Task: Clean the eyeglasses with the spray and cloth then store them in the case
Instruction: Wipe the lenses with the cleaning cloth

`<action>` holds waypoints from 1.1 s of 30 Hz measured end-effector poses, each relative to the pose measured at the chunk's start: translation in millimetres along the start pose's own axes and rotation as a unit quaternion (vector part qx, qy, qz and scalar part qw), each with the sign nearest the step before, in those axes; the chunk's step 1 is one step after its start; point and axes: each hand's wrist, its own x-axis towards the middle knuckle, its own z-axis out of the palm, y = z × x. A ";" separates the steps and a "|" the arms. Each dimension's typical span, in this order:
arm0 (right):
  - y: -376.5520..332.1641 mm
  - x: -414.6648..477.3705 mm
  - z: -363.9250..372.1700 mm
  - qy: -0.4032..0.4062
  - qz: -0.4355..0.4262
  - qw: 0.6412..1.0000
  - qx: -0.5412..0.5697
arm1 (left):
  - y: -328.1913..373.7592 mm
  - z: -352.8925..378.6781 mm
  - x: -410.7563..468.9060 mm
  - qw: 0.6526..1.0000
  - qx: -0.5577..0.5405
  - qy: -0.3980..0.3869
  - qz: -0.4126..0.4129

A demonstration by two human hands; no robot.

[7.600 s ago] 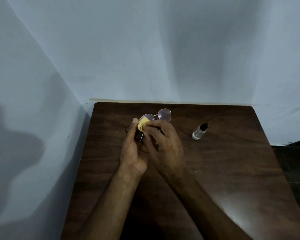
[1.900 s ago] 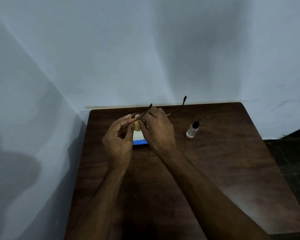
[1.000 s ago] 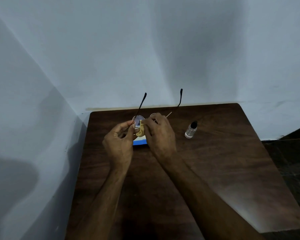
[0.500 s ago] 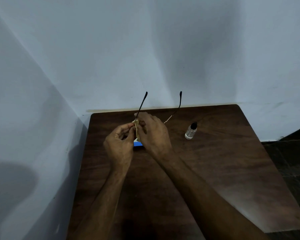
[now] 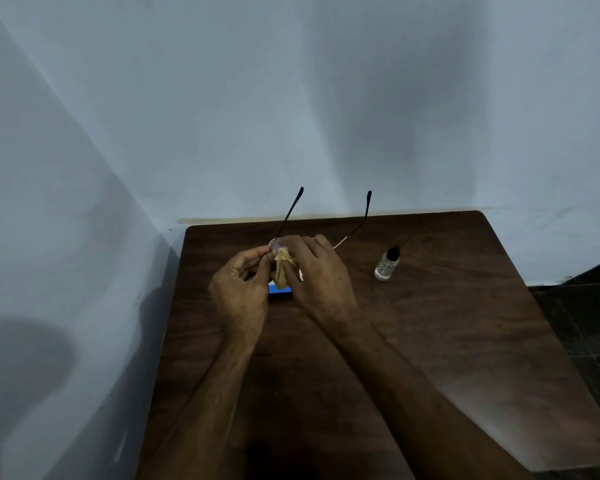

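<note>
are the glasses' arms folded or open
Open: both arms of the glasses stick out toward the wall, apart, while the hands wipe a lens.

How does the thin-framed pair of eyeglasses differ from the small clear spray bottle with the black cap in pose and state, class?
The thin-framed eyeglasses are held above the dark wooden table; the small clear spray bottle with the black cap stands on it untouched. The eyeglasses are gripped by the left hand and right hand, being rubbed with a tan cloth; the bottle stands apart. Both have black tips.
</note>
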 end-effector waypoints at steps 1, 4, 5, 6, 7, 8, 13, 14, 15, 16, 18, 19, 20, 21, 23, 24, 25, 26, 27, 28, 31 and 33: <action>4.7 -0.5 0.3 0.002 0.003 1.000 -0.020 | -0.8 -0.4 1.0 1.000 0.003 0.001 -0.002; 12.5 7.0 2.0 0.017 0.034 0.998 -0.053 | -0.7 -0.1 3.7 1.000 0.012 0.001 0.003; 12.6 10.9 2.5 0.023 0.040 0.998 -0.049 | 0.5 0.1 4.6 1.000 0.016 -0.001 0.011; 11.3 14.4 2.8 0.026 0.042 0.998 -0.038 | 1.6 -0.3 5.6 1.000 0.019 -0.004 0.019; 9.5 16.6 3.7 0.025 0.042 0.998 -0.024 | 2.3 -0.7 6.8 0.999 0.022 -0.007 0.026; 7.4 17.4 5.1 0.019 0.039 0.999 -0.010 | 2.2 -1.2 7.9 0.999 0.026 -0.011 0.030; 2.6 15.1 9.2 -0.006 0.027 0.999 0.030 | -0.8 -5.1 6.4 0.999 0.030 -0.024 0.029; 3.6 18.0 8.2 0.003 0.035 0.999 0.019 | -1.0 -4.9 4.8 0.999 0.030 -0.031 0.028; 4.2 21.6 6.6 0.014 0.042 0.999 0.009 | -0.6 -4.3 3.5 0.998 0.031 -0.038 0.027; 3.9 25.3 5.3 0.022 0.047 0.999 -0.002 | 0.0 -3.8 2.5 0.998 0.034 -0.043 0.028; 1.0 28.9 6.0 0.029 0.045 0.998 -0.014 | 1.7 -3.0 2.0 0.998 0.033 -0.047 0.029; -0.5 28.6 7.8 0.025 0.044 0.999 -0.006 | 2.5 -2.8 2.3 0.998 0.024 -0.045 0.026; -1.5 26.5 10.0 0.021 0.048 0.999 0.013 | 2.8 -2.8 2.7 0.999 0.016 -0.042 0.023; -0.7 22.8 12.7 0.019 0.055 0.998 0.040 | 2.8 -2.5 2.4 0.999 0.009 -0.037 0.021; 1.2 15.3 15.5 0.023 0.086 0.991 0.102 | 2.0 -2.4 1.4 1.000 -0.004 -0.024 0.019; 2.4 12.5 16.0 0.022 0.110 0.984 0.136 | 1.2 -2.2 0.5 1.000 -0.013 -0.019 0.014; 3.3 10.8 16.5 0.017 0.137 0.975 0.172 | 0.6 -1.8 -0.3 1.000 -0.021 -0.016 0.009; 3.5 9.6 16.2 0.012 0.162 0.965 0.208 | -0.1 -1.5 -1.0 1.000 -0.025 -0.016 0.007; 3.5 8.7 16.2 0.008 0.184 0.953 0.239 | -0.5 -1.4 -1.5 1.000 -0.025 -0.018 0.007; 2.4 8.1 15.5 0.008 0.201 0.944 0.263 | -0.4 -1.3 -1.7 0.999 -0.024 -0.021 0.009; 1.8 4.6 16.4 0.017 0.240 0.904 0.354 | 1.9 -1.7 -0.1 0.999 -0.022 -0.024 0.015; 1.5 3.4 15.5 0.025 0.259 0.871 0.417 | 4.0 -1.9 2.8 1.000 -0.015 -0.023 0.014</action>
